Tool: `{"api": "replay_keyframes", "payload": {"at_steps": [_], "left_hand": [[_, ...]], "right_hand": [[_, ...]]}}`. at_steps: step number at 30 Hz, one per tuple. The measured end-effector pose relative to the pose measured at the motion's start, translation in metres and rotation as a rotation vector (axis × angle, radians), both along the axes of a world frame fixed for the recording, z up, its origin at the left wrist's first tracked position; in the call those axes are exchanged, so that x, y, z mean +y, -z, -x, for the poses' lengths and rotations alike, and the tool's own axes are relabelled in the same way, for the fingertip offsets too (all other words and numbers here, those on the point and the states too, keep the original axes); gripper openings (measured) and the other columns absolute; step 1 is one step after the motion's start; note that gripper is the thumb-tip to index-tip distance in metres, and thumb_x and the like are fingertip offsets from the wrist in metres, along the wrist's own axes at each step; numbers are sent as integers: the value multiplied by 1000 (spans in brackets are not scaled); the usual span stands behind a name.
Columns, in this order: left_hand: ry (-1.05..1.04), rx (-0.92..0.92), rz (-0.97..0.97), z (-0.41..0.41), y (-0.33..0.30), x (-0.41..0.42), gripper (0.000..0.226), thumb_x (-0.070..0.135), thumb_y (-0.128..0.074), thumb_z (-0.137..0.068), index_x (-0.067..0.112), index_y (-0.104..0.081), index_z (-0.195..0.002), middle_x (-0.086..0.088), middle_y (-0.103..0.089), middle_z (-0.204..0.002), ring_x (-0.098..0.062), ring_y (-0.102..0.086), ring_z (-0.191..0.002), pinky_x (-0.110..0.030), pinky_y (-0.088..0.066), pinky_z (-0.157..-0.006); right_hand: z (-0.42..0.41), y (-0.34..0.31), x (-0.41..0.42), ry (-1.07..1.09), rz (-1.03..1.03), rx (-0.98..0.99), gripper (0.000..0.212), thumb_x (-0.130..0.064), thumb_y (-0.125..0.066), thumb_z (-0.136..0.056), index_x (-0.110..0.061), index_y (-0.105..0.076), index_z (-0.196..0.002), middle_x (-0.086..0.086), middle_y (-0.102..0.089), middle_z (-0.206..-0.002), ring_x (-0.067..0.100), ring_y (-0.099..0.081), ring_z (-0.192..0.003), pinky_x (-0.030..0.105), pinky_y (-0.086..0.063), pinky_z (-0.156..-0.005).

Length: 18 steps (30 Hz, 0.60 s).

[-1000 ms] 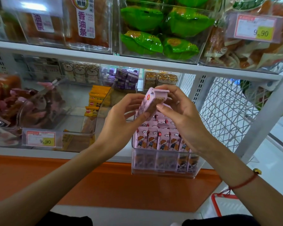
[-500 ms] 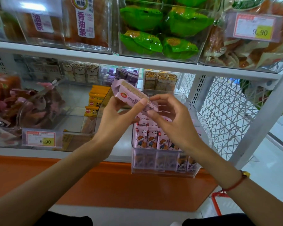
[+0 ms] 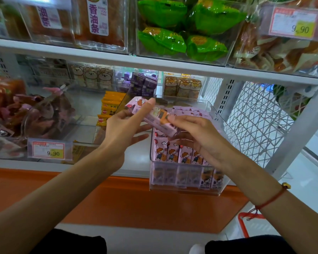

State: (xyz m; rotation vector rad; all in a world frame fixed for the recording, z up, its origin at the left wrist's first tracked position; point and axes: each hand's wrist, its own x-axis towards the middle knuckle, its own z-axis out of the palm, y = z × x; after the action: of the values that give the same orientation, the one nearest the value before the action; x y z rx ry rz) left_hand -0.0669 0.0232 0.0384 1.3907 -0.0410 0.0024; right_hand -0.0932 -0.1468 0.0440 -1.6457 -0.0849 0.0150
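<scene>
A long pink snack packet (image 3: 155,117) with a cartoon print lies tilted between both hands, above a clear plastic bin (image 3: 184,182). My left hand (image 3: 126,129) pinches its upper left end between thumb and fingers. My right hand (image 3: 196,136) grips its lower right end with curled fingers. The bin stands on the white lower shelf and holds several matching pink packets (image 3: 174,153) standing upright in rows.
Clear bins with orange packets (image 3: 109,107), purple boxes (image 3: 145,85) and dried pink snacks (image 3: 35,114) share the lower shelf (image 3: 136,165). Green packets (image 3: 182,26) fill a bin above. A white wire mesh side panel (image 3: 255,121) stands right. A red basket (image 3: 246,224) sits below.
The packet has swung from upright to lying tilted, and both hands have turned it so its printed face shows. The hands have dropped slightly toward the bin.
</scene>
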Motion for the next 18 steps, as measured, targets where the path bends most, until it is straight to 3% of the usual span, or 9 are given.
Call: {"api": "replay_keyframes", "payload": {"at_steps": [3,8,11,14,18], "left_hand": [[17,16,21,0,0,0,45,50,-72,-72,15,-68,-100,0,-74,-93,-8,-72,-76,-17,-54,-55],[71,-32,14,-2,1,1,44,44,-73,-74,16,-64,-106,1,-75,-93,-9,-72,-81,-20,-58,-64],[119,-252,-105,-3,-2,6,36,36,-71,-77,22,-62,-110,8,-73,-100,-6,-69,-93,-20,-57,-76],[173,-478,-200,-1,-8,12,40,31,-73,-71,28,-61,-109,14,-71,-102,-4,-68,-96,-16,-54,-79],[53,-558,-123,-4,-6,12,39,17,-75,-73,15,-60,-109,6,-72,-99,-6,-69,-94,-14,-53,-76]], "right_hand": [[-2,-1,-2,-1,-84,59,24,-30,-70,-76,-11,-72,-90,7,-74,-81,14,-68,-68,18,-56,-61],[-1,1,-4,27,-79,16,36,-32,-71,-68,-14,-70,-99,8,-72,-91,18,-70,-76,20,-56,-64],[-3,4,-9,87,79,-84,23,-21,-70,-80,-25,-65,-103,0,-70,-103,14,-68,-91,27,-56,-79],[-2,5,-13,106,156,-161,28,-16,-69,-84,-27,-61,-108,-3,-66,-112,11,-65,-100,36,-54,-88],[-7,6,-12,95,261,-315,39,-15,-69,-84,-32,-56,-116,-16,-61,-115,2,-59,-107,29,-54,-87]]}}
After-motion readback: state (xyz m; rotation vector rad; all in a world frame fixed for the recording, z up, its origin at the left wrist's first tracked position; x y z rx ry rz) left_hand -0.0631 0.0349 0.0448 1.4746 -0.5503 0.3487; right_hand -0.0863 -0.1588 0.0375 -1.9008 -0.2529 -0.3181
